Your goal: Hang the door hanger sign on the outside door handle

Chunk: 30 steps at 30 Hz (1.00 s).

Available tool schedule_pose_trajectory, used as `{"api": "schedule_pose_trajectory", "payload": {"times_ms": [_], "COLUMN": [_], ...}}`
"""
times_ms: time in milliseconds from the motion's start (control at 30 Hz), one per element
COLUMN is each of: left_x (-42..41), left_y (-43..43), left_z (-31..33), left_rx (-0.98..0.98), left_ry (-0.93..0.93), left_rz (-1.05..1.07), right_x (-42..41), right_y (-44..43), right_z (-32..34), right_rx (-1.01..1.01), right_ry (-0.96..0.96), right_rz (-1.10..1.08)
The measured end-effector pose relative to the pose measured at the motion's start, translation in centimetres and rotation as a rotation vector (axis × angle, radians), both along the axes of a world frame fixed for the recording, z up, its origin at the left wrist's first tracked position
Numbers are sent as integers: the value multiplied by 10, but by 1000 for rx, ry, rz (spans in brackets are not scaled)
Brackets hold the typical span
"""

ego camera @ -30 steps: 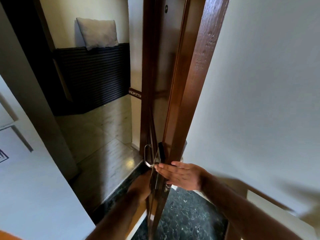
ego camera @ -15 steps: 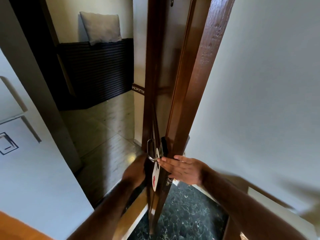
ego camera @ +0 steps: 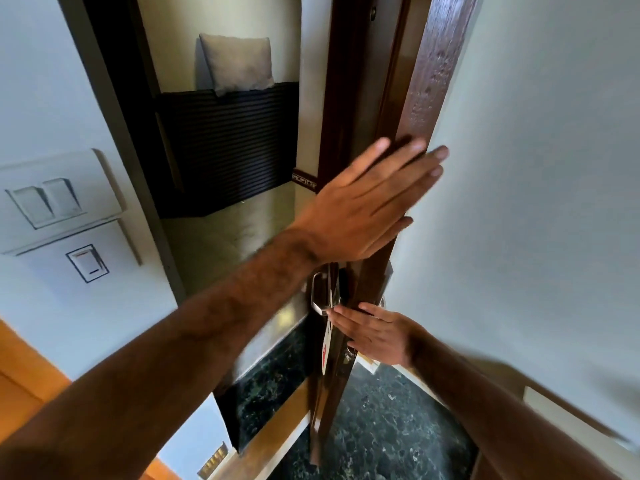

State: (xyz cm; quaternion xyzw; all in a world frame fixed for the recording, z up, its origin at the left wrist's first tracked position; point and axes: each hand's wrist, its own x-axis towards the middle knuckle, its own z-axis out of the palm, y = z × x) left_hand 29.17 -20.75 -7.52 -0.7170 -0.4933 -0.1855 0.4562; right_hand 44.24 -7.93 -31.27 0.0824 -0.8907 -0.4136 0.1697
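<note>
A dark wooden door (ego camera: 426,98) stands ajar, seen edge-on. On its far side a silver handle (ego camera: 316,296) carries the white door hanger sign (ego camera: 325,348) with a red mark, hanging down beside the door edge. My left hand (ego camera: 367,206) is raised above the handle, flat and empty, fingers stretched against the door edge. My right hand (ego camera: 374,332) lies flat on the near side of the door at handle height, fingertips touching the door edge by the handle, holding nothing.
White wall with light switches (ego camera: 48,202) on the left. Beyond the doorway a dark striped panel (ego camera: 225,143) with a pillow (ego camera: 239,60) on top. White wall (ego camera: 536,168) on the right. Dark marble floor (ego camera: 381,427) below.
My left hand has let go near the handle and risen to the door edge, open. The sign now hangs from the handle. My right hand stays at the door.
</note>
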Motion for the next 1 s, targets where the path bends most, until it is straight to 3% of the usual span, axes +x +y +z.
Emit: {"api": "schedule_pose_trajectory", "payload": {"times_ms": [100,200,633,767,1000], "left_x": [0,-10,-78,-103,-139], "left_y": [8,14,-29,-44,-69], "left_z": [16,15,5,3,0], "left_rx": [-60,-62,22,31,32], "left_ry": [218,301,364,322,332], "left_rz": [50,144,386,411,583], "right_x": [-9,-21,-70,-69,-104], "right_y": [-10,-22,-68,-60,-20], "right_z": [1,4,9,-7,1], "right_rx": [-32,-67,-107,-239,-556], "right_ry": [-27,-44,-112,-182,-31], "right_rz": [-3,8,73,90,-113]}}
